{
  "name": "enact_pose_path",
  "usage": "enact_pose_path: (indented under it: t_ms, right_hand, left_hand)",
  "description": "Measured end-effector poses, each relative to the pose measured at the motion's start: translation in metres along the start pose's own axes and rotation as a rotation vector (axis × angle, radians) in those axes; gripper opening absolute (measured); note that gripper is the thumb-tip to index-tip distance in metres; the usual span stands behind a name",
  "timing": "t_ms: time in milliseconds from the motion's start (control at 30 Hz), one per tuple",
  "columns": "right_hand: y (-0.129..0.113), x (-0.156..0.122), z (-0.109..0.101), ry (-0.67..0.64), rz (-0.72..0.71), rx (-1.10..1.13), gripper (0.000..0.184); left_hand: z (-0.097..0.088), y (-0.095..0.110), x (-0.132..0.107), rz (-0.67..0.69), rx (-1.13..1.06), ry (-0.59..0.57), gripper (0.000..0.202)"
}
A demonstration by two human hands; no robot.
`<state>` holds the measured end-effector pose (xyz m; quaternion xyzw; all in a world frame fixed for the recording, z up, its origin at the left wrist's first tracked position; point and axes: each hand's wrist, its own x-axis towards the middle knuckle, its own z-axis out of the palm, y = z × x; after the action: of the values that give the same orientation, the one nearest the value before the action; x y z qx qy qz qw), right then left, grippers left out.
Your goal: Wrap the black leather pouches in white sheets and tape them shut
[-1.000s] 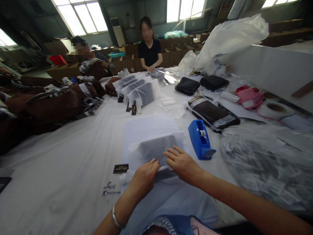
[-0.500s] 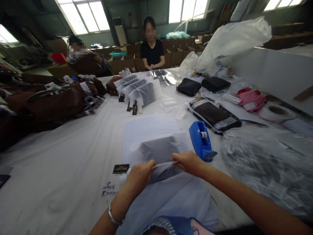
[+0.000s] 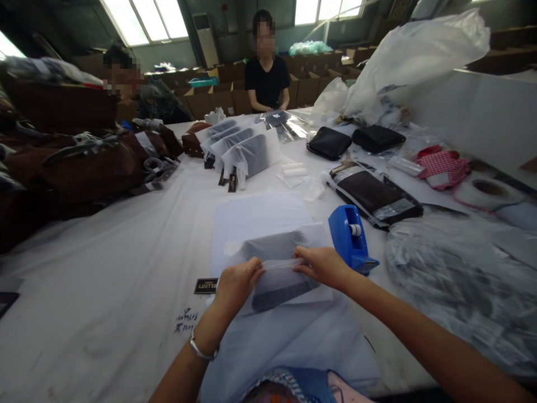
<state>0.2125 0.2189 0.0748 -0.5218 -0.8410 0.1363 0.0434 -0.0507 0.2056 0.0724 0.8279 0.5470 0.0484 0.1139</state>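
Note:
Thin white tissue paper (image 3: 281,272) is folded over a flat dark item (image 3: 277,244) that shows through it. My left hand (image 3: 242,280) pinches the paper's folded edge on the left. On the right, my right hand (image 3: 321,266) grips the same edge between thumb and fingers. The wrapped item lies on a stack of white sheets (image 3: 255,211). A black DELUXITY tag (image 3: 205,286) sticks out beside my left wrist. Just right of my right hand stands a blue tape dispenser (image 3: 346,238).
Wrapped dark pieces with tags (image 3: 251,151) lean in a row farther back. Brown bags (image 3: 84,173) fill the left side. Black pouches (image 3: 329,146), a dark packaged bag (image 3: 373,193) and clear plastic bags (image 3: 440,280) lie right. Two people sit across the table.
My hands have brought the paper's folded edge slightly upward over the dark item. The person at the far left has raised a brown bag and moved it left.

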Motion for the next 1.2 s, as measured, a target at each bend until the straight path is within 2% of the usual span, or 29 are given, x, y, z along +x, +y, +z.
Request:
enact_pose_path:
  t_ms: [167, 233, 333, 400, 467, 533, 667, 800, 900, 1000, 1067, 1133, 1200]
  right_hand:
    - [0.005, 0.006, 0.0, -0.041, 0.063, 0.024, 0.031]
    - [0.008, 0.008, 0.0, -0.048, 0.075, 0.042, 0.033]
    - [0.01, 0.01, 0.0, -0.059, 0.089, 0.043, 0.035]
    - [0.009, 0.011, -0.001, -0.062, 0.086, 0.038, 0.035]
    - [0.01, 0.012, -0.001, -0.063, 0.081, 0.03, 0.036]
    - [0.013, 0.014, -0.001, -0.057, 0.083, 0.017, 0.039]
    - [0.028, 0.019, 0.003, 0.02, 0.111, 0.04, 0.04]
    - [0.044, 0.012, 0.001, 0.164, 0.193, 0.06, 0.02]
    - [0.055, -0.009, -0.004, 0.294, 0.232, -0.026, 0.02]
    - [0.07, -0.047, -0.005, 0.516, 0.246, -0.041, 0.024]
    - [0.082, -0.074, 0.0, 0.649, 0.306, -0.031, 0.024]
    - [0.091, -0.096, 0.007, 0.693, 0.421, -0.006, 0.029]
    - [0.097, -0.109, 0.015, 0.658, 0.555, 0.089, 0.034]
  left_hand:
    - [0.007, -0.008, 0.007, 0.043, -0.042, 0.092, 0.022]
    - [0.008, -0.007, 0.006, 0.06, -0.034, 0.186, 0.024]
    - [0.012, 0.002, -0.001, 0.066, -0.01, 0.409, 0.028]
    - [0.019, 0.014, -0.009, 0.142, -0.022, 0.46, 0.028]
    - [0.03, 0.027, -0.016, 0.249, -0.053, 0.39, 0.027]
    - [0.041, 0.036, -0.021, 0.298, -0.065, 0.301, 0.028]
    - [0.053, 0.044, -0.022, 0.222, -0.006, 0.258, 0.036]
    - [0.051, 0.045, -0.021, 0.198, 0.047, 0.216, 0.052]
    - [0.052, 0.045, -0.02, 0.171, 0.082, 0.212, 0.059]
    - [0.055, 0.043, -0.018, 0.162, 0.073, 0.193, 0.058]
    - [0.056, 0.042, -0.016, 0.165, 0.054, 0.184, 0.057]
    - [0.057, 0.041, -0.015, 0.171, 0.048, 0.186, 0.056]
    - [0.057, 0.04, -0.015, 0.178, 0.052, 0.191, 0.056]
